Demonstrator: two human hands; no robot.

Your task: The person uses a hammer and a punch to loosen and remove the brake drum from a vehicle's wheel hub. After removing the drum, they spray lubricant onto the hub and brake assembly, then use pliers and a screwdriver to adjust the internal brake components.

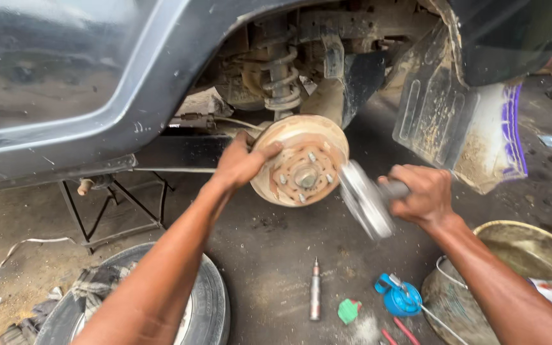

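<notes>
A: What does the brake drum [299, 168] look like, and where is it?

B: Round, rusty tan, studs ringing its hub, mounted in the dark car's wheel arch [180, 70]. The left hand [241, 163] grips its left rim, fingers curled over the edge.

A: And the right hand [421, 195]?

B: Closed around a blurred metal hammer [367, 199] just right of the drum. A green scrap [349, 310] and blue canister [398, 296] lie on the floor.

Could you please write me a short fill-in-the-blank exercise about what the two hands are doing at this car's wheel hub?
1. The left hand grips the edge of the rusty brake ____.
2. The right hand holds a blurred metal hammer to the ____ of the hub.
3. A removed ____ lies on the ground under the left forearm.
4. The blue tool lies on the ground beside a metal ____.

Missing words: drum; right; tyre; basin
</notes>
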